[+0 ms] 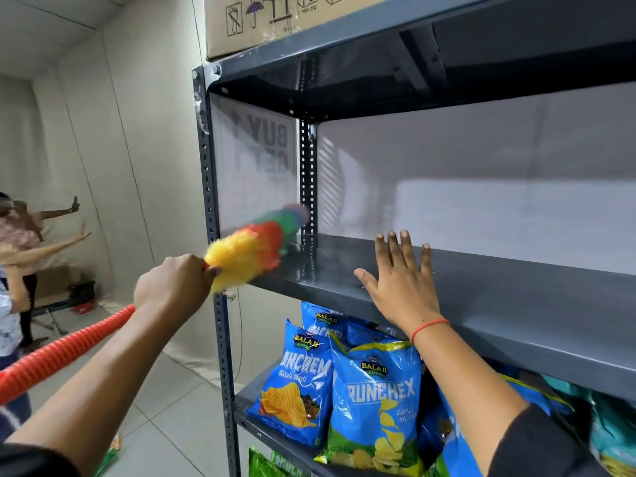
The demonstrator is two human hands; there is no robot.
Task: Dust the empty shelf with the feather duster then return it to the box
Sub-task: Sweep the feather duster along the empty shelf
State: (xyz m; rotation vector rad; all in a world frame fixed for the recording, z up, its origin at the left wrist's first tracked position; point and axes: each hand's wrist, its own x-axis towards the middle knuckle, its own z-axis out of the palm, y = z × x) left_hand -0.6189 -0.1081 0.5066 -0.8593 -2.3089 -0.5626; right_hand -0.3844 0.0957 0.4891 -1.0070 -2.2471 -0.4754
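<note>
Feather duster [254, 247], fisted in left hand [172, 284], sweeps shelf [481, 304] at frame centre; right hand [399, 280] rests flat, open, probably steadying.

Feather duster [256, 246]: green and blue tip motion-blurred, outline indistinct; contact with the shelf [447, 287] cannot be confirmed. Ribbed orange handle [62, 352] runs off the left edge and is partly hidden inside the left hand [173, 282]. Cardboard box [275, 18] cut off at top. Lettering behind the side panel [256, 160] faint, mirrored, only partly legible. Chip bags [375, 407] partly hidden by the right forearm. People [17, 256] at far left cropped.
</note>
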